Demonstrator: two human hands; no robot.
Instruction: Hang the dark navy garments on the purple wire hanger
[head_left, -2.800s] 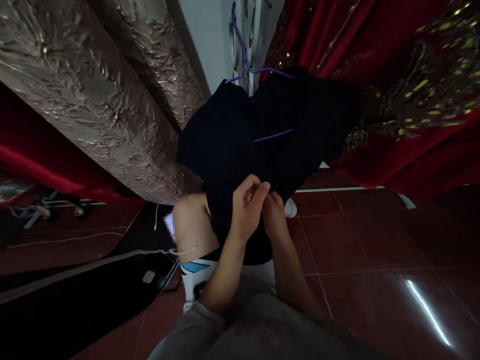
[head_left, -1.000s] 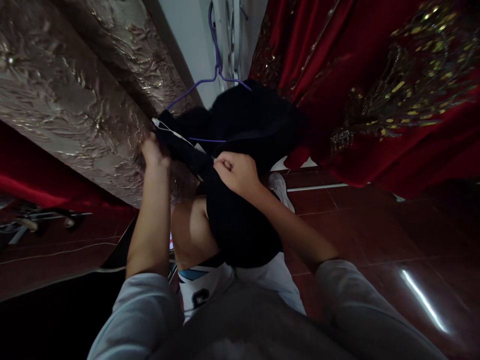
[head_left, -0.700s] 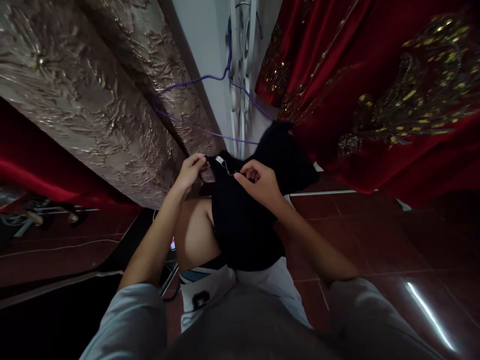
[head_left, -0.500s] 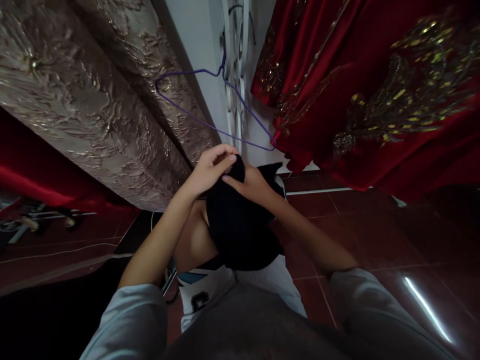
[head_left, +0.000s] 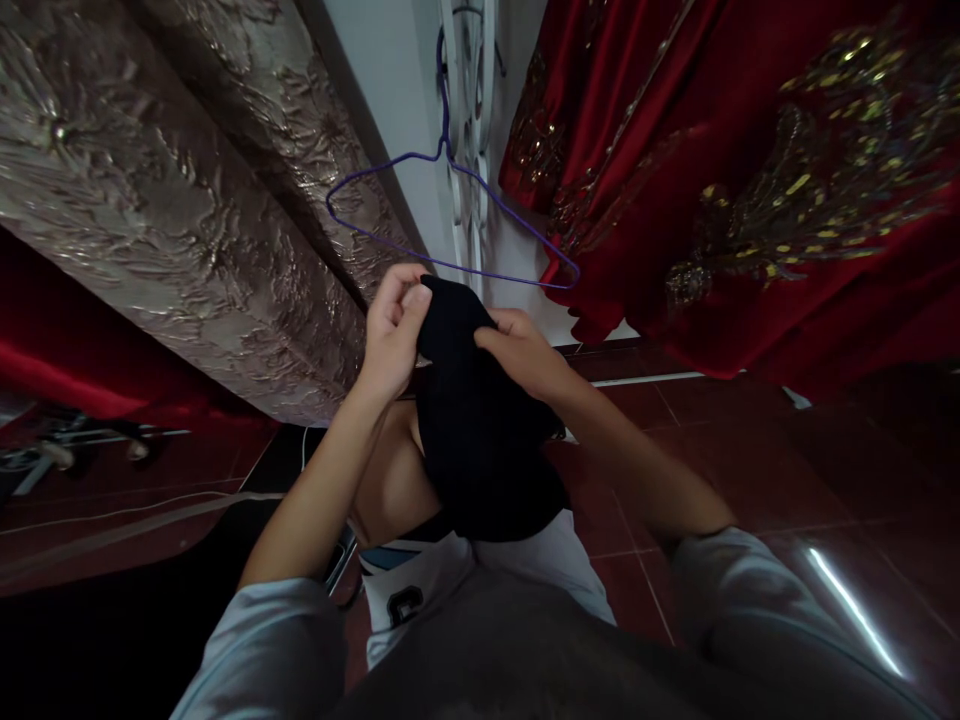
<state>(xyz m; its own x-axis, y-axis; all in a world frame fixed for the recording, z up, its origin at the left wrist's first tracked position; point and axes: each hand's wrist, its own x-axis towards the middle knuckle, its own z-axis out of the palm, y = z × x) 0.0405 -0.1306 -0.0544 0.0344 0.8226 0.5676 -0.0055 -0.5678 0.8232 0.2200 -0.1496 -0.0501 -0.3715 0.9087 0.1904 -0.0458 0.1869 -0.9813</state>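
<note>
A black garment (head_left: 480,430) hangs bunched in front of me, down over my knee. My left hand (head_left: 390,335) pinches its top edge on the left side. On the right side, my right hand (head_left: 525,355) grips the same top fold, fingers closed. Just above both hands a thin purple wire hanger (head_left: 450,215) hangs bare from a white wall fitting.
Gold embossed curtains (head_left: 187,200) fall at the left. Red drapes with gold sequins (head_left: 750,180) fill the right. The floor is glossy dark red tile (head_left: 750,480). A dark mat with a white cable (head_left: 112,520) lies at the lower left.
The black garment has come off the purple hanger, which now hangs bare. Both hands have gathered the cloth together below it and bunched its top.
</note>
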